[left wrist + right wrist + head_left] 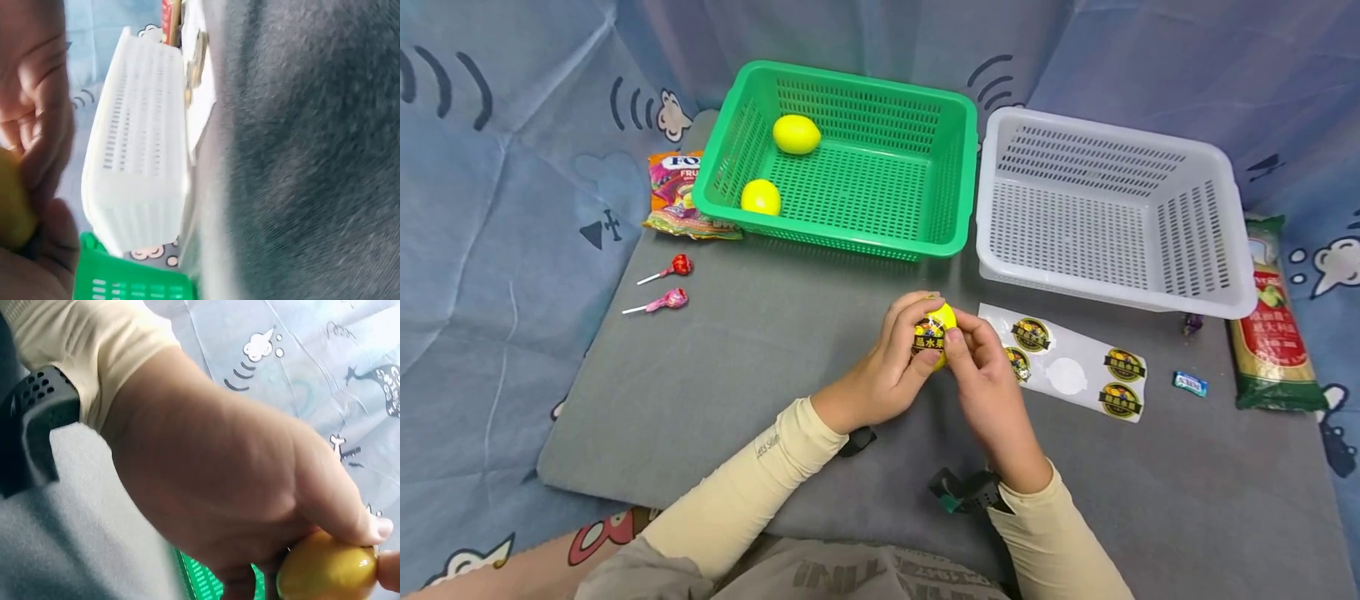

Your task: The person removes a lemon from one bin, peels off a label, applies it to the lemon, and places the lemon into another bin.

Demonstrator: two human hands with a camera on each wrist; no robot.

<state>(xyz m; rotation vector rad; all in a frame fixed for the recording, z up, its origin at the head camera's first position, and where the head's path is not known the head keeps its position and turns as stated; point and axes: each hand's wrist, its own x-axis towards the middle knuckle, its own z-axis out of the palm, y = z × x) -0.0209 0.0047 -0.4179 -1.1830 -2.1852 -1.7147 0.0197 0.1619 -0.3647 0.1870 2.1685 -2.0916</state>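
Hands meet over the grey bench [715, 392]: the left hand [880, 371] curls round a yellow plastic lemon [936, 329] bearing a round dark sticker, while the right hand [988, 379] pinches it, just beside the white sticker sheet [1067, 371].

The head view looks down from above the surface's [715, 400] near edge. Both wrist views sit close, tilted, sharing the lemon [328, 569] and green basket [125, 284].
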